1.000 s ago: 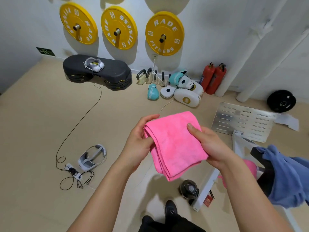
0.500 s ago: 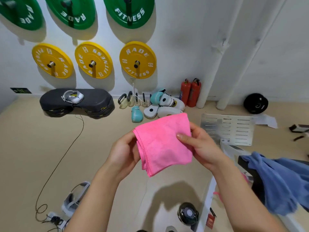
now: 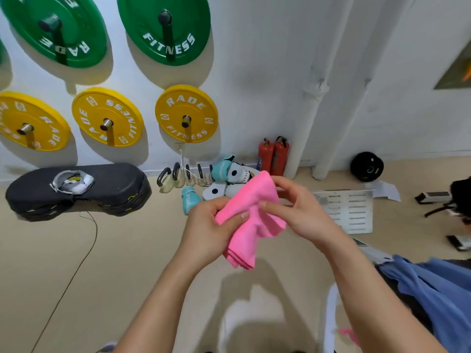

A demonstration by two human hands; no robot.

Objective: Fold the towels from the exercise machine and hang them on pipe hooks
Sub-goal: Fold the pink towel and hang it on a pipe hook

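View tilted up | both hands' fingers pinch pink towel | beige floor, white wall

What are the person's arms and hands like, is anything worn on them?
Both forearms are bare right down to the frame's lower edge: no sleeves show. The left hand and right hand wear no gloves, and no rings, watch or wristband can be seen. Fingernails look short and unpainted.
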